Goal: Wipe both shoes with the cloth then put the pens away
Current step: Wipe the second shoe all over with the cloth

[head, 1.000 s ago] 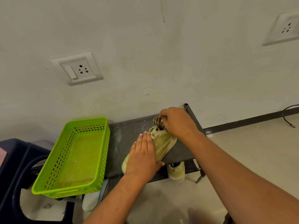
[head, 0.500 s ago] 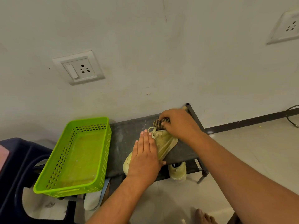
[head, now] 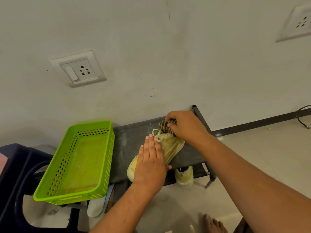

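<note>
A pale yellow shoe (head: 170, 145) lies on the top of a dark rack (head: 131, 137) against the wall. My left hand (head: 151, 162) lies flat on the shoe's front half, fingers straight. My right hand (head: 186, 126) grips a bunched brown striped cloth (head: 165, 125) and holds it against the shoe's heel end. A second pale yellow shoe (head: 184, 176) sits on the lower shelf, partly hidden under the top. No pens are in view.
A bright green perforated basket (head: 55, 167) sits on the left end of the rack. A dark blue plastic chair (head: 15, 169) stands at far left. Another white shoe (head: 96, 207) lies below. My bare foot (head: 212, 223) is on the tiled floor.
My right hand with the cloth has shifted slightly along the heel end of the shoe. My left hand stays flat on the shoe. The view has tilted down a little, showing my foot.
</note>
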